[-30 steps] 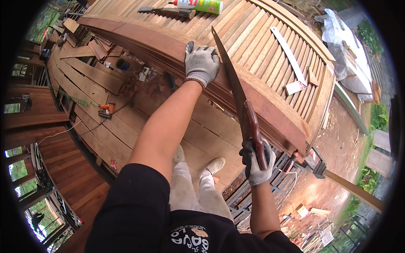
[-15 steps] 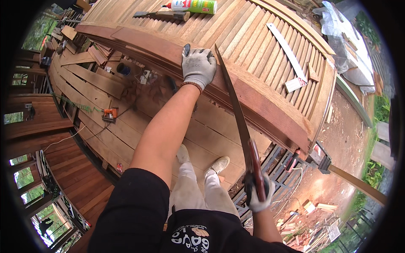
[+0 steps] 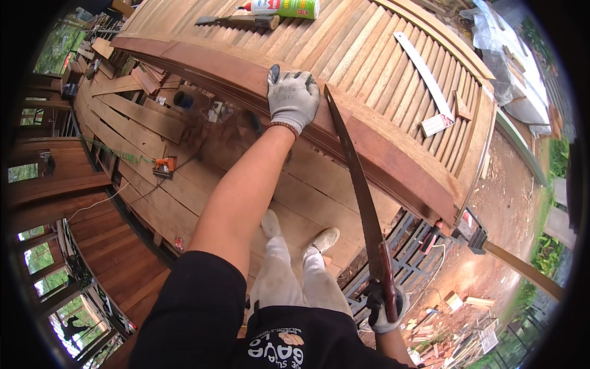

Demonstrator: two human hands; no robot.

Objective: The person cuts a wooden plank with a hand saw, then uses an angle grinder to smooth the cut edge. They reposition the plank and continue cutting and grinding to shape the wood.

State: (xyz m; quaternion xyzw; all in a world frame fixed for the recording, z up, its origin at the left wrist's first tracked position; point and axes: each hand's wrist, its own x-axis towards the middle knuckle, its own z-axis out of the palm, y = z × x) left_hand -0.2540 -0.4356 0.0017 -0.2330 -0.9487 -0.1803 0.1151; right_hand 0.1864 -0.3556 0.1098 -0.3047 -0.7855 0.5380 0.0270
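My gloved left hand (image 3: pixel 293 98) is closed over a long reddish-brown board (image 3: pixel 393 144) along the near edge of a louvred wooden panel (image 3: pixel 369 61). In my gloved right hand (image 3: pixel 386 305), lower right, is the dark red handle of a handsaw (image 3: pixel 358 190). Its long dark blade slants up and left, with the tip at the board just right of my left hand. From here I cannot tell how deep the teeth sit in the wood. A try square (image 3: pixel 427 80) with a pale blade lies on the slats, a small wood offcut (image 3: pixel 462 106) beside it.
A glue bottle (image 3: pixel 286 7) and a chisel-like tool (image 3: pixel 239 21) lie on the panel's far part. On the plank floor sits an orange nail gun (image 3: pixel 164 166) with a green coiled hose. A red-and-black tool (image 3: pixel 430 238) is near the panel's right corner. Wood scraps (image 3: pixel 439 326) litter the lower right.
My right hand has drawn the saw back toward me, down and slightly right, and the blade tip has slid nearer the board's edge. My left hand keeps its place on the board.
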